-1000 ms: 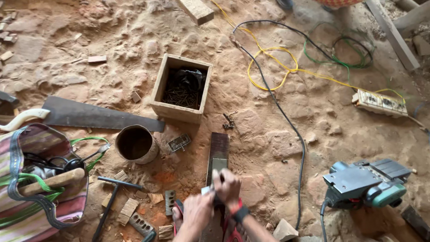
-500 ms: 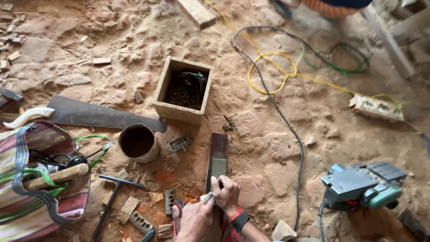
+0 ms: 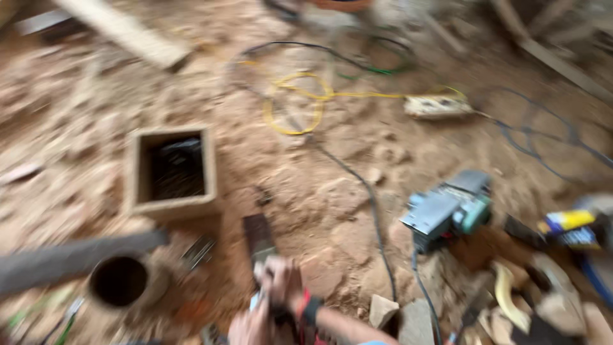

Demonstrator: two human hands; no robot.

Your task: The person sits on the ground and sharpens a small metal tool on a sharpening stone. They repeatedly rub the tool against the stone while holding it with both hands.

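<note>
Blurred view: right hand [image 3: 281, 284] is wrapped round the near end of a dark flat bar [image 3: 258, 235] lying on the dirt floor, left hand [image 3: 250, 327] just beside it, grip unclear. Looks like holding it steady; next wants a firm hold. Wooden box [image 3: 171, 169] holds dark metal bits; round can [image 3: 119, 281] looks empty. Planer [image 3: 449, 209] sits right.

Motion blur smears the whole head view. The left hand [image 3: 250, 329] is cut off by the bottom edge, and its grip cannot be read. The right hand [image 3: 281, 287] closes over the near end of a dark flat bar [image 3: 258, 236], possibly metal, hiding that end. The saw blade [image 3: 76, 259] runs off the left edge. The contents of the wooden box [image 3: 171, 169] are an indistinct dark tangle.
</note>
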